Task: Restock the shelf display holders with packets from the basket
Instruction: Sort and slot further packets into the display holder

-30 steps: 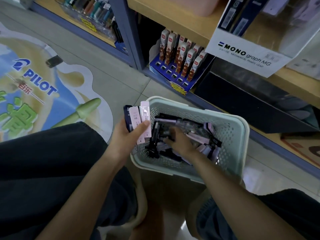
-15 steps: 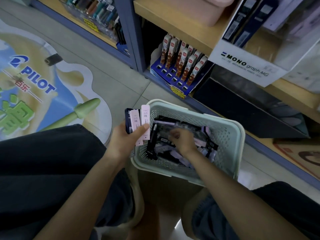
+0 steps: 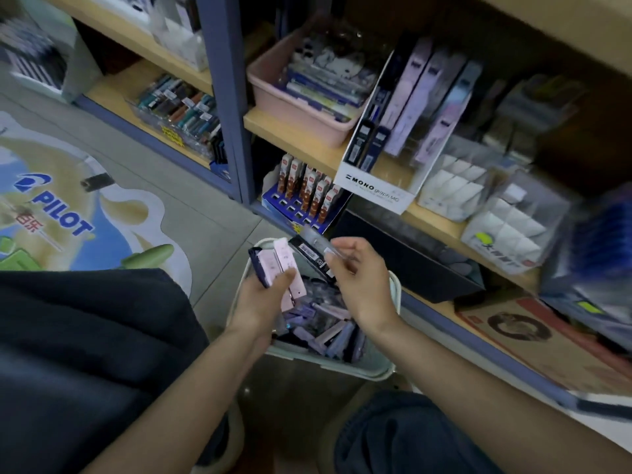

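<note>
Left hand (image 3: 259, 297), right hand (image 3: 363, 285) and forearms (image 3: 191, 381) are bare; dark navy trousers (image 3: 85, 354) cover both knees.

perforated plastic basket (image 3: 383, 367), glossy packets (image 3: 318, 319)

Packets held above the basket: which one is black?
The black packet, pinched alone by the right hand, white barcode label showing. The left hand grips the pink packets, with a navy packet behind.

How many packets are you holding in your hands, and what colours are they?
Pink packets, in the left hand: 2
Dark blue packet, in the left hand: 1
Black packet, in the right hand: 1
Total: 4
</note>
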The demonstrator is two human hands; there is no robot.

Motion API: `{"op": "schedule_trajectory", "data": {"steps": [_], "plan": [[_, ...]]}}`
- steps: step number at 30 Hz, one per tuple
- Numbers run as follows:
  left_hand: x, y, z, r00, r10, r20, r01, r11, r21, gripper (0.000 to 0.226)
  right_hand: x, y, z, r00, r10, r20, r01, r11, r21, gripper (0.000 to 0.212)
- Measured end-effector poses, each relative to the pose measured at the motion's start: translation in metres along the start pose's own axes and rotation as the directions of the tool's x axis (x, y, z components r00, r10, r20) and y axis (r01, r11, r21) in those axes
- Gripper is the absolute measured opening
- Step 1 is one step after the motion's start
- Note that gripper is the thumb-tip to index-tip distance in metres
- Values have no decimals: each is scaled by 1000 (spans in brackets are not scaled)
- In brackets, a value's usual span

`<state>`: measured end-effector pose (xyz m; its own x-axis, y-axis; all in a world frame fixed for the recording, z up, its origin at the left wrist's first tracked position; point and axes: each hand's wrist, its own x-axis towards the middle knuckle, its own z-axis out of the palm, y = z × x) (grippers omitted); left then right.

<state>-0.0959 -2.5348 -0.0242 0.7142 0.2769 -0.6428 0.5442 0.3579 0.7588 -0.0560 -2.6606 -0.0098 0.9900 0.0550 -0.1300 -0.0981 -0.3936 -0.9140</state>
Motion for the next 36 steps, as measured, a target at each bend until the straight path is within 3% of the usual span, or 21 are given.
{"op": "schedule_trajectory", "data": {"steps": [5,11,15,19,23,26,29,33,36], "plan": [[-33,30,18,990,49,134,-32,992,-126,12,-27,-29,-11,991,-103,-80,99,994,-50,16],[-58,52,26,970,157,184,-152,988,-39,6,-46,-55,-23,983,-149,-111,152,988,14,12],[-72,70,33,934,260,246,-268,963,-2,7,-45,-70,-45,1000,-10,-5,10,989,144,19],[-80,93,45,895,307,323,-342,938,57,10,-39,-79,-73,989,-3,149,-9,997,78,12],[-77,108,63,858,332,392,-416,896,153,5,-24,-79,-100,981,-25,193,23,1000,12,10],[-71,119,77,830,335,447,-461,862,210,8,-4,-73,-121,997,-58,47,55,997,55,23],[-59,128,91,819,323,473,-480,838,258,22,22,-62,-140,990,-92,-111,91,996,-8,37],[-43,131,107,811,334,480,-497,826,265,24,55,-44,-156,933,-147,-328,108,985,-132,18],[-33,127,120,809,345,477,-501,828,251,23,81,-33,-159,903,-131,-408,72,985,-158,14]]}}
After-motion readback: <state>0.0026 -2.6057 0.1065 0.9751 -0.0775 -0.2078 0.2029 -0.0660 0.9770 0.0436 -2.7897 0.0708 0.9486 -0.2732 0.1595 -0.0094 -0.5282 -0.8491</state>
